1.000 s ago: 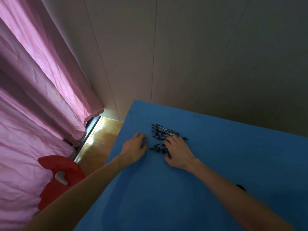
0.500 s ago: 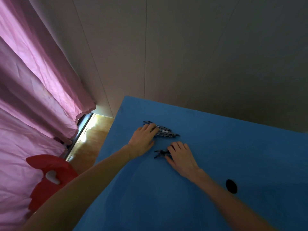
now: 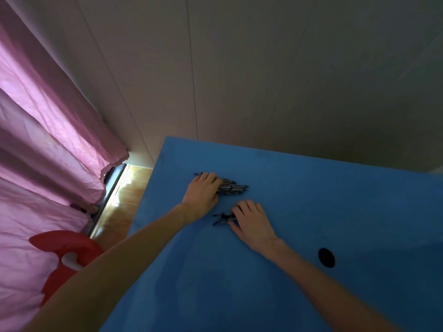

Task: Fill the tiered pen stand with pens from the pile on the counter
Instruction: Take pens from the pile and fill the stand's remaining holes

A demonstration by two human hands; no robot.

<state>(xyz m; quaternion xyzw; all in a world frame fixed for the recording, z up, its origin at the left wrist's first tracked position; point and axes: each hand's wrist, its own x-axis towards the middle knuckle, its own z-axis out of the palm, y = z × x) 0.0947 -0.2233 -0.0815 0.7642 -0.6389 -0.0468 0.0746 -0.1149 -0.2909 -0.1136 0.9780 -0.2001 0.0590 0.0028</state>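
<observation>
Counter: I see a blue top (image 3: 299,236) running from the wall corner toward me, both my forearms stretched over it.
Far pens: a bundle of dark pens (image 3: 231,187) lies near the far left corner of the counter, the barrels pointing roughly left to right.
Left hand: my left hand (image 3: 203,195) lies on the left part of that bundle, fingers bent down over the barrels and covering them; one pen tip sticks out past the knuckles on the left. I cannot tell whether the fingers truly clasp the pens or only rest on them.
Near pens: a smaller cluster of pens (image 3: 221,218) sits a little nearer to me, apart from the far bundle, its tips fanned out to the left.
Right hand: my right hand (image 3: 251,221) has its fingers curled round the right ends of the near pens, thumb below them, holding them against the counter.
Hole: a round black hole (image 3: 326,257) in the counter just right of my right forearm.
Left of the counter: pink curtain (image 3: 48,140), a strip of wooden floor (image 3: 119,204), and a red plastic thing (image 3: 64,257) whose kind I cannot make out.
</observation>
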